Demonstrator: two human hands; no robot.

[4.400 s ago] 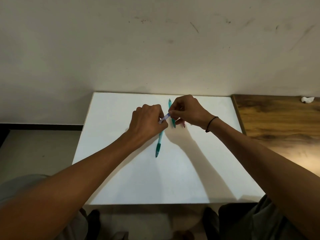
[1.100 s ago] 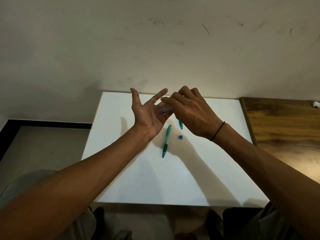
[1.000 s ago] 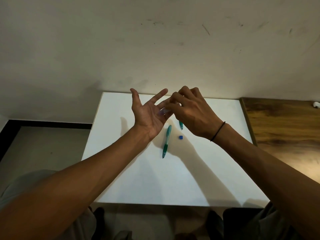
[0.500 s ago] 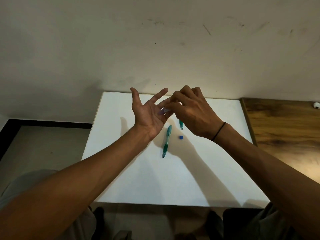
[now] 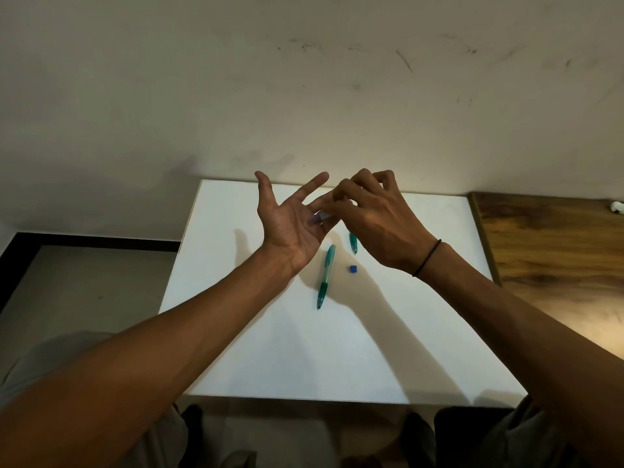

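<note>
My left hand (image 5: 288, 224) is raised above the white table (image 5: 277, 349), palm up with fingers spread. A small clear, purplish pen piece (image 5: 320, 217) lies across its fingers. My right hand (image 5: 374, 217), a black band on its wrist, hovers over the left fingertips with curled fingers that pinch this piece. A green pen (image 5: 326, 276) lies on the table below the hands. A second green pen (image 5: 353, 243) shows only its lower end beneath my right hand. A tiny blue cap (image 5: 353, 269) sits between them.
A wooden table (image 5: 553, 258) adjoins the white one on the right, with a small white object (image 5: 616, 206) at its far edge. A scuffed wall stands right behind both tables. My knees show under the near edge.
Since 4.4 s ago both hands have lifted off the table and the left one has turned palm up; a blue cap now lies on the table. Over the last second almost nothing moved.
</note>
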